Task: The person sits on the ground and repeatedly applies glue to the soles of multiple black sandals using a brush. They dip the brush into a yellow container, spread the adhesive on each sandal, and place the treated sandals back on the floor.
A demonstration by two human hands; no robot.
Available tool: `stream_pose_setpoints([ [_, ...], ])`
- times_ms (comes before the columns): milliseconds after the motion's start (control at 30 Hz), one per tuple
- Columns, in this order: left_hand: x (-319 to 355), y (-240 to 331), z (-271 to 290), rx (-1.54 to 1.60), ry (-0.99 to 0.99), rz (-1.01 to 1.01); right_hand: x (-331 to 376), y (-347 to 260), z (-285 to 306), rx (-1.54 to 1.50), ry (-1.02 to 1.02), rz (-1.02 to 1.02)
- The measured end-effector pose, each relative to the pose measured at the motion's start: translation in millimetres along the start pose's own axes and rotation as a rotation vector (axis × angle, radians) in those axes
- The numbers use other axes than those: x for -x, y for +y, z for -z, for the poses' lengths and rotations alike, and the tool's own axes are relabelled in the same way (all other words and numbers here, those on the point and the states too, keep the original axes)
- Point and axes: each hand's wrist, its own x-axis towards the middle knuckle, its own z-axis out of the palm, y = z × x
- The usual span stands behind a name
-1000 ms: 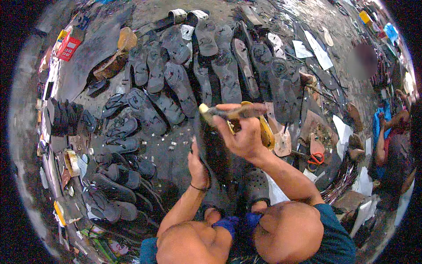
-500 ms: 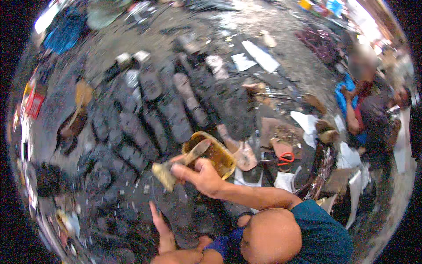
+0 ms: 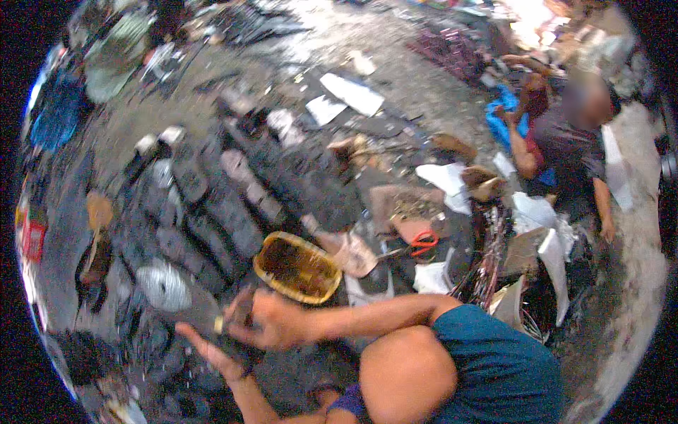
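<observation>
My left hand [image 3: 219,360] is low in the view, its fingers along the edge of a dark flat shoe sole [image 3: 194,311] that it supports. A pale grey oval patch shows at the sole's far end. Over the sole's near part, my right hand [image 3: 272,321] is closed round a brush, whose small pale bristle end [image 3: 219,324] points left against the sole. Motion blur smears the fingers, and the hand covers most of the brush handle. Just beyond my right hand sits a yellow tub [image 3: 332,272] with brown stuff inside.
Rows of dark soles [image 3: 212,233] cover the ground ahead and left. Red-handled scissors [image 3: 424,242] lie right of the tub among leather scraps and white offcuts [image 3: 353,94]. A brown sandal [image 3: 94,265] lies far left. Another person [image 3: 565,141] sits at the right.
My right hand has moved from beside the tub's near edge to the sole, bringing the brush with it. The sole's grey-patched end has come into sight. The whole view has shifted.
</observation>
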Motion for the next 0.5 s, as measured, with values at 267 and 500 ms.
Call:
stream_pose_setpoints([
  [267, -15, -10, -3, 0.296, -0.482, 0.214, -25, -29, 0, -0.186, -0.065, -0.212],
  [500, -13, -12, -16, -0.092, 0.194, -0.375, 5, 0, 7, 0.020, -0.033, -0.254],
])
